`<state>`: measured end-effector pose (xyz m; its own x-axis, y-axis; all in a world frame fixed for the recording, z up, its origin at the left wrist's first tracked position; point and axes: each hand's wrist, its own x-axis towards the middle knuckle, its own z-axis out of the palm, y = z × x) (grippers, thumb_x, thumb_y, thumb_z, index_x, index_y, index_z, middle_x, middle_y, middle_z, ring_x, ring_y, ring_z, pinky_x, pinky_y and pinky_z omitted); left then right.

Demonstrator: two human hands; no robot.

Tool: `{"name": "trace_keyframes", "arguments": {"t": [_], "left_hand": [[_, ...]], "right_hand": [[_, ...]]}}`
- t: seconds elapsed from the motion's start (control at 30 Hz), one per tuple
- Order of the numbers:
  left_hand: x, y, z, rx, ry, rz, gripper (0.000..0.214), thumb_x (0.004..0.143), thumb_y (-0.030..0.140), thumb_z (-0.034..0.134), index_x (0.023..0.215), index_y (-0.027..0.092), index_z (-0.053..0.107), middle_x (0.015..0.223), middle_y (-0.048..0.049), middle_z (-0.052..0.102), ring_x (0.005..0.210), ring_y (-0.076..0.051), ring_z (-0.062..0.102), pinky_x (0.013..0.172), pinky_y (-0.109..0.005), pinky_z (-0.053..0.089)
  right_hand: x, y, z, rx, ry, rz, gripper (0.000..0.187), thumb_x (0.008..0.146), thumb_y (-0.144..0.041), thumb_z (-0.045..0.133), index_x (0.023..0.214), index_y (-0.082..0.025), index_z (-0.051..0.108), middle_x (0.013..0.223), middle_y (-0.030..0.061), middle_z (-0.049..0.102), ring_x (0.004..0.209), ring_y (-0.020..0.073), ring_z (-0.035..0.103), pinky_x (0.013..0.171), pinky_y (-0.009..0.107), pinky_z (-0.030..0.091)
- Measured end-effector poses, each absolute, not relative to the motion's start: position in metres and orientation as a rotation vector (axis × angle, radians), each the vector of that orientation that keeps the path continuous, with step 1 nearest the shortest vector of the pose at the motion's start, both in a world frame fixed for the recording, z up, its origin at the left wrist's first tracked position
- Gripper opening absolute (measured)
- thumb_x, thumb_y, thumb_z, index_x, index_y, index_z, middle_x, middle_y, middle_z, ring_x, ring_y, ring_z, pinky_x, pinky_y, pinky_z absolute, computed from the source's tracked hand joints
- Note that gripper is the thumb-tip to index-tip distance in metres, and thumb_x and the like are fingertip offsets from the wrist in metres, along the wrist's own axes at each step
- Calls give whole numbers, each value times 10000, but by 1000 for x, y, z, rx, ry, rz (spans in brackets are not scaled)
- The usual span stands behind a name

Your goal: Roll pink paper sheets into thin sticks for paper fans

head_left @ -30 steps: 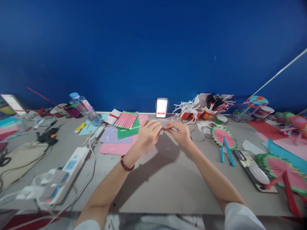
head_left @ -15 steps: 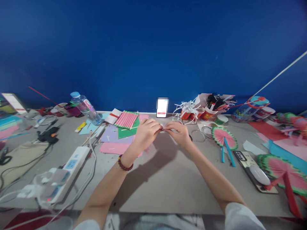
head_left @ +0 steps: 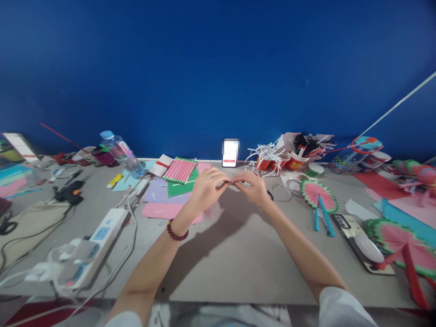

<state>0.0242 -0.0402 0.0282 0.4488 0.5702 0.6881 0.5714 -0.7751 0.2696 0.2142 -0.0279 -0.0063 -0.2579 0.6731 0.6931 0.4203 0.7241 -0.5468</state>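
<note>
Both my hands meet above the middle of the table, fingertips almost touching. My left hand, with a beaded bracelet at the wrist, is closed in a pinch. My right hand pinches from the other side. Whatever small thing lies between the fingertips is too small to make out. Left of my left hand lie pink pleated paper with green edges, a green sheet and a pink sheet. Behind the hands, a phone with a lit screen leans against the blue wall.
A power strip with plugs and cables lies at left, near a plastic bottle and a glue gun. At right are red cups, a watermelon-patterned paper fan, another phone and a white mouse.
My hands stay in nearly the same place. The fingers of both hands have shifted slightly around the pinch, and the left wrist has moved a touch left.
</note>
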Motion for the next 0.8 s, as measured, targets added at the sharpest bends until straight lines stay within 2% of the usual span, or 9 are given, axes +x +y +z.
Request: {"name": "trace_keyframes", "arguments": {"t": [0.2, 0.37, 0.57, 0.8], "left_hand": [[28, -39, 25, -2699, -1061, -1253, 88, 845, 260, 600, 879, 185, 634, 867, -27, 692, 839, -166, 588, 766, -315, 451], [28, -37, 21, -2786, -1138, -1418, 125, 866, 235, 560, 790, 186, 647, 803, -29, 688, 786, -155, 591, 755, -300, 453], [19, -34, 30, -2860, -1416, -1713, 114, 822, 212, 576, 790, 174, 678, 828, -46, 701, 814, -161, 621, 769, -287, 470], [9, -25, 27, -2776, -1761, -1997, 197, 770, 340, 636, 787, 152, 695, 772, -38, 683, 704, -131, 576, 647, -237, 436]], "right_hand": [[214, -27, -7, -766, -1920, 182, 104, 833, -198, 596, 802, -226, 691, 776, 37, 726, 721, 173, 627, 721, 342, 484], [213, -27, -8, -822, -1959, 174, 118, 845, -235, 584, 837, -223, 700, 805, 44, 726, 762, 180, 621, 750, 349, 476], [217, -23, -8, -949, -1939, 406, 118, 818, -282, 626, 829, -220, 726, 804, 48, 728, 790, 187, 632, 764, 330, 479], [223, -18, -14, -1081, -1844, 645, 184, 808, -327, 600, 808, -201, 735, 807, 55, 732, 760, 186, 653, 724, 298, 497]]}}
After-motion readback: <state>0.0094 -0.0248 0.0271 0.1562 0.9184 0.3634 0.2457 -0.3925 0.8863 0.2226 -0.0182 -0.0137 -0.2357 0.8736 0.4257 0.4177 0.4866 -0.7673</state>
